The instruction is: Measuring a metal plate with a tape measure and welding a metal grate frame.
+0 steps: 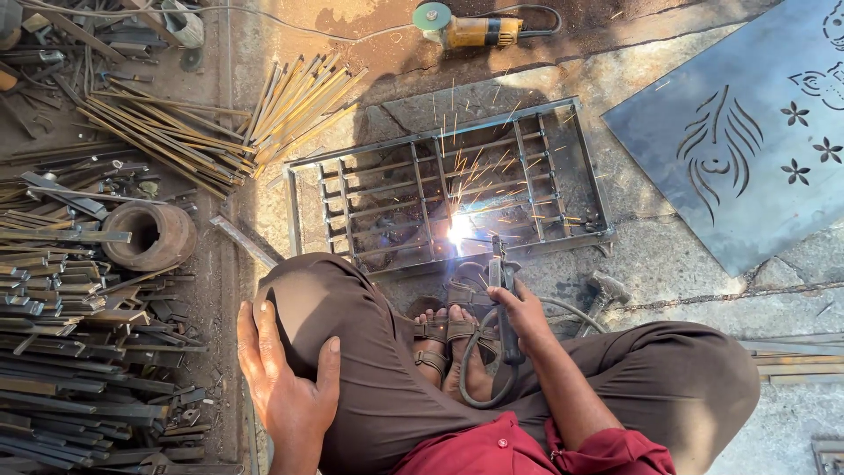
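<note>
On the floor before our feet lies the grille [448, 180], sparking at its near edge, so we should keep our right hand [519, 318], fingers wrapped around the holder [503, 303], steady on that joint, while our left hand [286, 378], fingers spread, braces on the knee.

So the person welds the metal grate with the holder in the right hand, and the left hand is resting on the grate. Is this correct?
Not quite. In the head view the left hand rests on the person's own knee, not on the metal grate. The rest is right: the right hand holds the welding holder at the grate.
</note>
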